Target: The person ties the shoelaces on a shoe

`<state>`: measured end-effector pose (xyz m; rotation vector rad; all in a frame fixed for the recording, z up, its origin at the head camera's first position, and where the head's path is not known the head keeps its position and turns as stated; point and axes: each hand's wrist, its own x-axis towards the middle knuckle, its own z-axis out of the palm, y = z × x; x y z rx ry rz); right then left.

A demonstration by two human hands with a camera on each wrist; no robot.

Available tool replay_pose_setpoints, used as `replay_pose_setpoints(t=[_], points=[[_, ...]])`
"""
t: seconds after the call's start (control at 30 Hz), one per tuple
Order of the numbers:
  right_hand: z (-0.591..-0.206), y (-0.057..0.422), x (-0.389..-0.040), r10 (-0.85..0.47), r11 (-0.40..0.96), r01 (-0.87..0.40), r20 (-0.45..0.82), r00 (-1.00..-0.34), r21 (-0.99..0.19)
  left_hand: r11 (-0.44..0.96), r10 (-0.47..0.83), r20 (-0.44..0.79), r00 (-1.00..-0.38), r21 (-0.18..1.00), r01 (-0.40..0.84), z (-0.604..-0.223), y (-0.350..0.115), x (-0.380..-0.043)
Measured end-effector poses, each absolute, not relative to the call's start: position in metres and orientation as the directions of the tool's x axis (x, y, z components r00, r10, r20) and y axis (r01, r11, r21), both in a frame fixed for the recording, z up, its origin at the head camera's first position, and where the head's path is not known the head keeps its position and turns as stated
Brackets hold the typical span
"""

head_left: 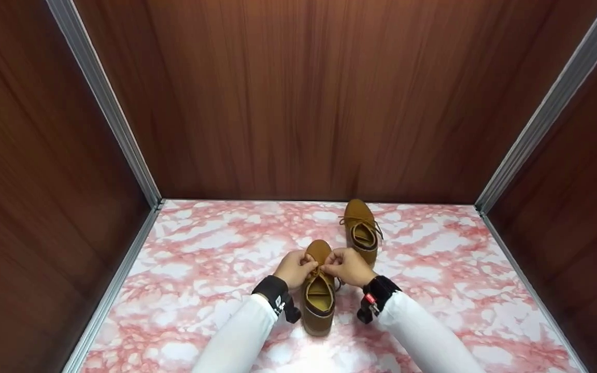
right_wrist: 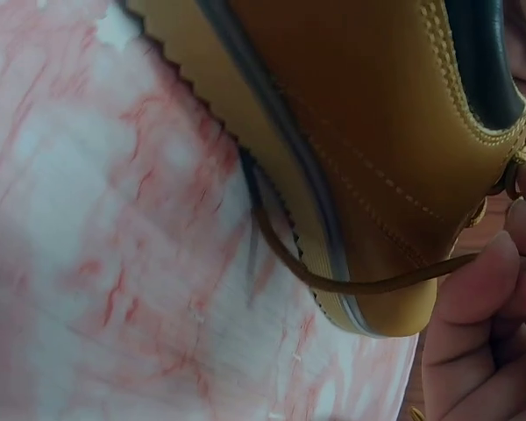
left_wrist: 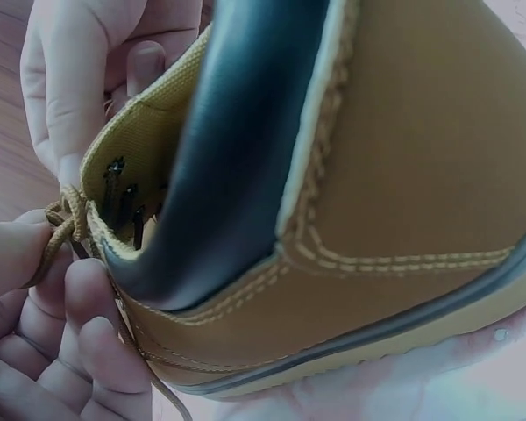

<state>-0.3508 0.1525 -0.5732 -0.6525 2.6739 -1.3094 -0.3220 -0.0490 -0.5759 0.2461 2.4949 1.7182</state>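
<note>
A tan lace-up shoe (head_left: 317, 322) with a dark padded collar (left_wrist: 237, 167) sits on the floor, its toe pointing away from me. My left hand (head_left: 293, 268) pinches the brown shoelace at the top of the lacing, beside a looped crossing of the lace (left_wrist: 68, 215). From the other side my right hand (head_left: 350, 266) holds the lace between thumb and fingers. A loose lace end (right_wrist: 368, 285) trails from the right fingers down past the sole to the floor. How tight the knot is, I cannot tell.
The matching tan shoe (head_left: 359, 210) stands farther off to the right, close to the back wall, with its laces lying over its sides. Brown wood-look panels (head_left: 298, 103) enclose the red-and-white marbled floor (head_left: 200, 269) at the back, left and right.
</note>
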Motion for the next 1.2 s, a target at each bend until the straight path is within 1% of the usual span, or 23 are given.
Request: replay_pose_setpoints(t=[0.2, 0.43, 0.6, 0.7, 0.87, 1.1, 1.2], points=[[-0.575, 0.150, -0.352, -0.431, 0.538, -0.362, 0.120, -0.894, -0.762, 0.387, 0.212, 0.032, -0.977, 0.915, 0.114, -0.576, -0.050, -0.322], [-0.575, 0.145, -0.350, -0.376, 0.587, -0.338, 0.122, -0.919, -0.735, 0.421, 0.205, 0.032, -0.978, 0.899, 0.118, -0.580, -0.050, -0.321], [-0.578, 0.142, -0.349, -0.357, 0.604, -0.363, 0.166, -0.919, -0.709, 0.416, 0.213, 0.034, -0.976, 0.901, 0.122, -0.581, -0.050, -0.320], [-0.580, 0.141, -0.348, -0.361, 0.603, -0.383, 0.188, -0.913, -0.700, 0.419, 0.206, 0.052, -0.977, 0.898, 0.136, -0.584, -0.050, -0.318], [-0.582, 0.139, -0.345, -0.353, 0.601, -0.388, 0.203, -0.913, -0.699, 0.443, 0.183, 0.128, -0.975, 0.874, 0.198, -0.589, -0.050, -0.315], [-0.584, 0.141, -0.344, -0.333, 0.557, -0.356, 0.191, -0.923, -0.750, 0.375, 0.165, 0.227, -0.960, 0.885, 0.274, -0.597, -0.056, -0.309], [-0.585, 0.141, -0.344, -0.336, 0.544, -0.358, 0.194, -0.922, -0.758, 0.331, 0.185, 0.239, -0.953, 0.898, 0.289, -0.599, -0.060, -0.306]])
